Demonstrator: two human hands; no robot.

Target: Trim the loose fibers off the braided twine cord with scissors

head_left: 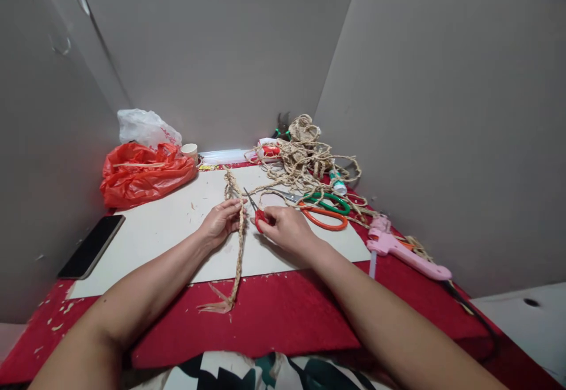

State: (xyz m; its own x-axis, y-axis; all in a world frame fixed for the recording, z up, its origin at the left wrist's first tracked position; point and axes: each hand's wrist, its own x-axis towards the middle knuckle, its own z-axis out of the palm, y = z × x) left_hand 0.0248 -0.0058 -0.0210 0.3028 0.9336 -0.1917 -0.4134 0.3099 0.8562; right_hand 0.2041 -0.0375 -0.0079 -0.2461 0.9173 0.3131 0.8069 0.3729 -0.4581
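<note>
A braided straw cord runs down over the white sheet, its frayed end on the red cloth. My left hand is closed around its upper part, fingers pinching the braid. Close by on the right, my right hand grips small red-handled scissors. Their blades point up and left, near the braid; whether they touch it I cannot tell. Just beyond my right hand lie large scissors with one green and one orange handle, partly under loose cord.
A tangled heap of straw rope fills the back right. A pink glue gun lies at the right edge, a black phone at the left. Behind are a red plastic bag, a paper cup and grey walls.
</note>
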